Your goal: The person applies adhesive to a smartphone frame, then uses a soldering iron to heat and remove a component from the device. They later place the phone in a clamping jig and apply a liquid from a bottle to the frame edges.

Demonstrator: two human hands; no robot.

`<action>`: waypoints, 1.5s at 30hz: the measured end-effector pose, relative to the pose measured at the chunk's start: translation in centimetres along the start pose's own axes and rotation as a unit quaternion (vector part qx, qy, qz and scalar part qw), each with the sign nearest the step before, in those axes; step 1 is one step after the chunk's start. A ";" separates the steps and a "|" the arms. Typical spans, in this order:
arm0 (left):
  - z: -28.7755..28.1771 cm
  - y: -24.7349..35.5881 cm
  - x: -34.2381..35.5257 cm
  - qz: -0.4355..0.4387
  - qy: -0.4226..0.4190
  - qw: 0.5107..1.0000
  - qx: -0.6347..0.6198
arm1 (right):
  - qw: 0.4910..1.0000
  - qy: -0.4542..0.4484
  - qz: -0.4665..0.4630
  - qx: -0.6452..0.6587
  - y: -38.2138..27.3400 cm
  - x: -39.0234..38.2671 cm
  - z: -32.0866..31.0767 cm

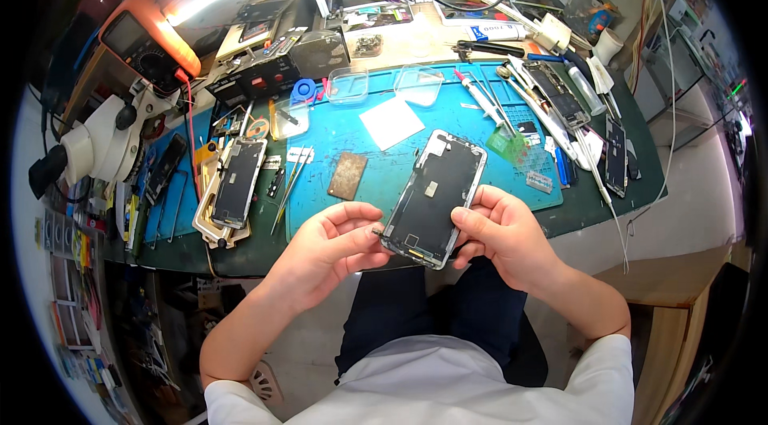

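Note:
A phone screen assembly point(436, 193), with its black back facing up and a pale metal rim, is held tilted above the mat's near edge. My right hand point(504, 233) grips its right side, thumb on the back and fingers underneath. At the lower left corner, my left hand point(340, 241) pinches a small dark tab point(378, 231) that looks like the end of a flex cable. Just beyond lie a brown rectangular plate point(348, 175) and a white square sheet point(391, 123) on the blue mat point(320, 205).
Another phone part point(240, 181) lies at left beside tweezers point(293, 185). Clear plastic boxes point(418, 85) stand further back. An orange multimeter point(148, 41) is at far left. On the right are a blade point(539, 181), a green mesh piece point(508, 143), an opened phone point(558, 93) and several tools.

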State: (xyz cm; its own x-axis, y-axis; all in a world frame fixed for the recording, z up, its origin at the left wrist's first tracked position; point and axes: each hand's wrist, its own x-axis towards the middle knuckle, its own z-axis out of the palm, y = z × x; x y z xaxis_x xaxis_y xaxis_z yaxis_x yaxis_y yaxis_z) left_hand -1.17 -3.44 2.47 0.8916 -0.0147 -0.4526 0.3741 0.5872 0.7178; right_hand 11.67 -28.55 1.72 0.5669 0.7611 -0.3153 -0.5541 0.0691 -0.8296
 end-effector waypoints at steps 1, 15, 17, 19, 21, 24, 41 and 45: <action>0.1 -0.1 -0.3 0.000 0.005 1.000 0.001 | 1.000 0.001 -0.006 -0.001 0.1 0.0 0.1; 2.3 -1.5 -2.8 0.140 0.039 0.981 0.125 | 1.000 -0.023 -0.015 -0.012 1.1 -0.2 -0.3; 2.4 -1.6 -2.8 0.146 0.033 0.982 0.119 | 1.000 -0.028 -0.009 0.002 1.0 -0.4 -0.4; 2.6 -1.6 -2.9 0.148 0.029 0.982 0.116 | 0.999 -0.029 -0.004 0.014 1.0 -0.7 -0.5; 2.5 -1.6 -2.9 0.142 0.030 0.983 0.116 | 0.999 -0.029 -0.007 0.018 1.1 -0.8 -0.7; 2.5 -1.8 -3.1 0.141 0.031 0.985 0.097 | 0.999 -0.025 -0.020 0.012 1.2 -1.0 -0.7; 5.3 -7.9 -4.7 0.058 0.131 0.985 -0.094 | 0.954 -0.074 -0.104 -0.270 2.5 -4.2 -0.2; 2.1 -9.2 -8.1 0.115 0.196 0.971 -0.070 | 0.832 0.099 -0.230 -0.496 -3.0 -4.6 -3.8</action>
State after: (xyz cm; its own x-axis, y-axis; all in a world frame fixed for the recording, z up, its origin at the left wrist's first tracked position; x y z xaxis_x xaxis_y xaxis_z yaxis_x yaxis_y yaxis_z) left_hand -11.26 -10.44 0.66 0.7719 0.4220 -0.4755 0.1143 0.6436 0.7568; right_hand 13.01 -34.71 3.94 0.7232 0.6737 0.1518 0.4686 -0.3172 -0.8245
